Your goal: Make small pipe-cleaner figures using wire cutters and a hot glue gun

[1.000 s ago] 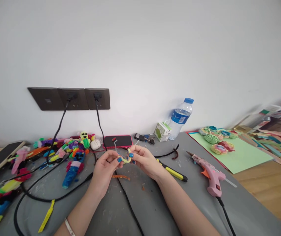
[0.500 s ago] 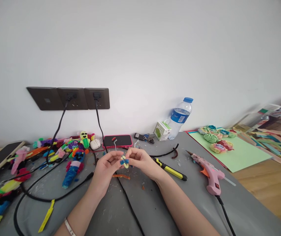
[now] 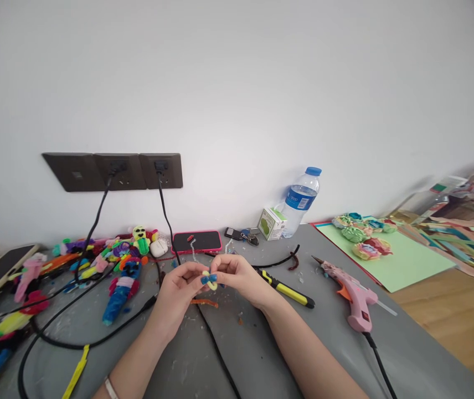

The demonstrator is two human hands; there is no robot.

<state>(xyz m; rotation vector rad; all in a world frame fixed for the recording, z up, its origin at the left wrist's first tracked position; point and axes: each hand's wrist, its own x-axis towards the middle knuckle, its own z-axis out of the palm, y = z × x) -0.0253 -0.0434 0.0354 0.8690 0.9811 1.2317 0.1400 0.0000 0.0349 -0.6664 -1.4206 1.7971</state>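
Observation:
Between my two hands is a small loop of pale yellow pipe cleaner (image 3: 212,286), held above the grey table. My left hand (image 3: 181,293) pinches its left side between thumb and fingers. From the other side, my right hand (image 3: 239,277) grips it with thumb and forefinger, the tips of both hands nearly meeting. Blue shows at both thumb tips and looks like nail polish. Part of the loop is hidden by the fingers. Below the hands lies an orange pipe cleaner piece (image 3: 204,302). Yellow-and-black handled pliers (image 3: 290,292) rest just right of my right hand.
A pink glue gun (image 3: 359,305) lies at right, beside green paper (image 3: 411,263) bearing crepe flowers. Black cables (image 3: 216,343) cross the table. Colourful pipe cleaner figures (image 3: 123,293) crowd the left. A phone (image 3: 197,241), small box (image 3: 272,223) and water bottle (image 3: 301,202) stand along the wall.
The view has shifted slightly. Both hands stay together at the yellow loop, its lower end now turned a little and the fingertips slightly repositioned.

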